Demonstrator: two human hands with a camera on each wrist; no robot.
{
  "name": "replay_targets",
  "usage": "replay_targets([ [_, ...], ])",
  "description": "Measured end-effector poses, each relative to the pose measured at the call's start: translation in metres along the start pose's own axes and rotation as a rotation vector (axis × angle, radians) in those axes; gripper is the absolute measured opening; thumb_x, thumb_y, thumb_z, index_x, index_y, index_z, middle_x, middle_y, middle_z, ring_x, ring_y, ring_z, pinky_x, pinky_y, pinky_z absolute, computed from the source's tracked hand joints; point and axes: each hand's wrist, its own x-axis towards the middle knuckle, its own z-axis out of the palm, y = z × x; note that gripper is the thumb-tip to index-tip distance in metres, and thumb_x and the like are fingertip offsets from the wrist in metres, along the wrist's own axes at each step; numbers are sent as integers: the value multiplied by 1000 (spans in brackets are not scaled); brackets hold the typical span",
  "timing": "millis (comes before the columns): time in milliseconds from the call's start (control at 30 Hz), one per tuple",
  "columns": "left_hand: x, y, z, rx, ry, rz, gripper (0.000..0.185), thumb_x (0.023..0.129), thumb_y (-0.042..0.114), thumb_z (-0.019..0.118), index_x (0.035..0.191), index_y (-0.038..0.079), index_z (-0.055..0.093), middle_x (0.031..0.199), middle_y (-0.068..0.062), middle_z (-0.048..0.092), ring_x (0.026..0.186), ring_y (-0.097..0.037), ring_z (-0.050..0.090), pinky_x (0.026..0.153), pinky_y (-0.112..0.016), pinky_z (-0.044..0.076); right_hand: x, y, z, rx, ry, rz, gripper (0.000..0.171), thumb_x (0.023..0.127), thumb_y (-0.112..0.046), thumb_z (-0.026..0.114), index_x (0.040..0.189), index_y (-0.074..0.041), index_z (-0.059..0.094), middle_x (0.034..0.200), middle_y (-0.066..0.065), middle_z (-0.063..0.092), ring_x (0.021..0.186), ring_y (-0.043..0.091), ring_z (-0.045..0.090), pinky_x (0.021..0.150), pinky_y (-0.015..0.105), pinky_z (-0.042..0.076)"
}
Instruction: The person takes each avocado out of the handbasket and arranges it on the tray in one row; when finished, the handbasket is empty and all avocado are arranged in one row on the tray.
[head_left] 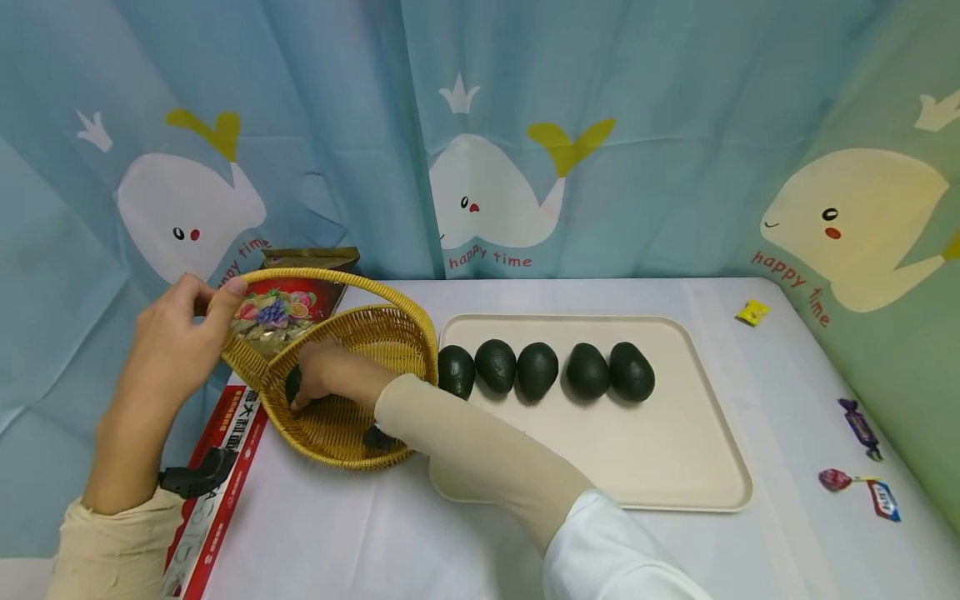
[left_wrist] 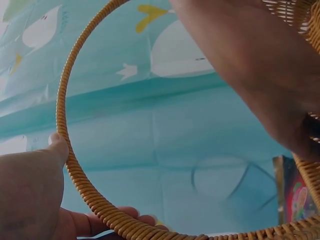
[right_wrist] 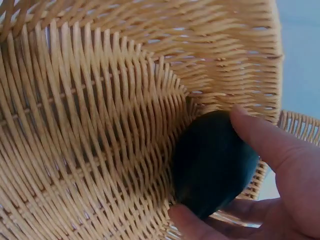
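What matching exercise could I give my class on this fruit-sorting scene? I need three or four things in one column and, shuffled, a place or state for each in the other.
Column one:
1. woven yellow wicker basket
2. five dark green avocados in a row
3. small yellow wrapped candy
4. dark green avocado in the right hand

Column two:
A. lying alone near the table's far right edge
B. inside the basket, gripped by fingers and thumb
C. tilted, its handle held by the left hand
D. lined up on the cream rectangular tray

Pairs: 1-C, 2-D, 3-A, 4-B
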Motion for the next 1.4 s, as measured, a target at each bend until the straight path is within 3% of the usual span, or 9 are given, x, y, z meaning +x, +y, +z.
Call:
replay_targets([
  [267, 0, -1, 0, 7, 0, 3, 56, 112, 54, 40, 112, -1, 53, 104, -22, 57, 91, -36, 50, 66, -45, 38, 3, 6, 7, -22, 51, -106, 48, 93, -51, 78, 128, -20, 68, 136, -8, 64, 125, 9, 60, 105, 21, 44],
  [500, -1, -2, 1, 5, 3, -1, 57, 112, 53, 40, 113, -2, 53, 105, -23, 57, 91, -37, 50, 66, -45, 38, -21, 19, -1, 114, 54, -120, 77, 92, -43, 82, 154, -16, 45, 150, -1, 53, 138, 10, 50, 102, 21, 48],
  [633, -1, -2, 4, 4, 3, -5, 58, 112, 54, 40, 113, -2, 52, 107, -24, 57, 94, -40, 50, 67, -46, 38, -58, 35, -9, 166, 119, -249, 85, 92, -37, 83, 160, -12, 37, 155, 5, 46, 135, 10, 51, 102, 20, 48],
  [733, 0, -1, 4, 4, 2, -3, 58, 111, 55, 40, 114, -2, 52, 108, -24, 58, 94, -40, 51, 67, -45, 39, -94, 53, -18, 174, 137, -379, 90, 94, -35, 81, 165, -13, 30, 163, 6, 37, 142, 12, 47, 109, 22, 45],
  [900, -1, -2, 1, 10, 11, 0, 56, 111, 53, 41, 112, -1, 52, 104, -23, 57, 90, -36, 49, 64, -43, 38, -159, 92, -26, 187, 126, -634, 90, 94, -28, 83, 164, -12, 30, 167, 4, 32, 149, 12, 38, 116, 20, 37],
  [1000, -3, -2, -1, 15, 17, -3, 53, 111, 53, 42, 110, 0, 52, 102, -21, 56, 89, -35, 48, 62, -42, 36, -200, 122, -28, 225, 138, -727, 87, 94, -26, 83, 163, -12, 33, 166, 0, 34, 151, 9, 35, 118, 20, 34],
  [1167, -3, -1, -2, 16, 8, 0, 52, 111, 52, 42, 107, 1, 50, 99, -19, 53, 87, -35, 47, 61, -42, 35, -262, 188, -31, 319, 284, -676, 82, 95, -29, 82, 162, -19, 36, 164, -5, 38, 147, 10, 42, 113, 32, 46],
  [1300, -2, -1, -1, 14, 4, 1, 52, 112, 51, 41, 108, 0, 51, 101, -21, 54, 90, -37, 48, 64, -44, 35, -286, 253, -30, 366, 421, -471, 84, 93, -26, 84, 162, -24, 36, 163, -4, 41, 145, 19, 49, 107, 41, 53],
  [1400, -2, -1, -1, 17, 2, 1, 54, 112, 51, 41, 110, -1, 52, 105, -24, 56, 93, -40, 49, 67, -45, 36, -291, 309, -21, 462, 441, -301, 85, 91, -21, 85, 162, -21, 37, 161, -1, 43, 145, 28, 50, 106, 34, 53],
])
